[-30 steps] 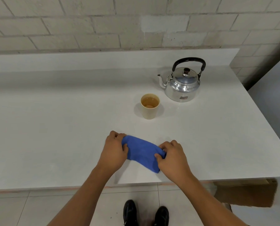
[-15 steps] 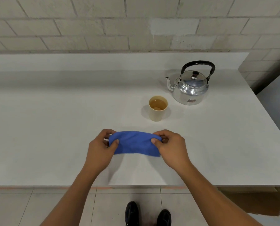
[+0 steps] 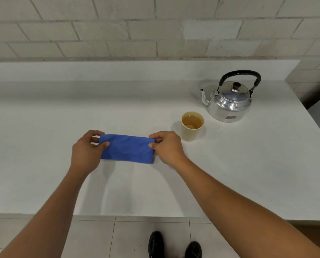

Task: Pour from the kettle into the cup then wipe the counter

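Both forearms run off the bottom edge; the kettle (image 3: 229, 103) label is too small to read.

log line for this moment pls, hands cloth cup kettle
phase: wipe prep | left hand + right hand: each grips an end of blue cloth | cup: filled, upright | kettle: set on counter
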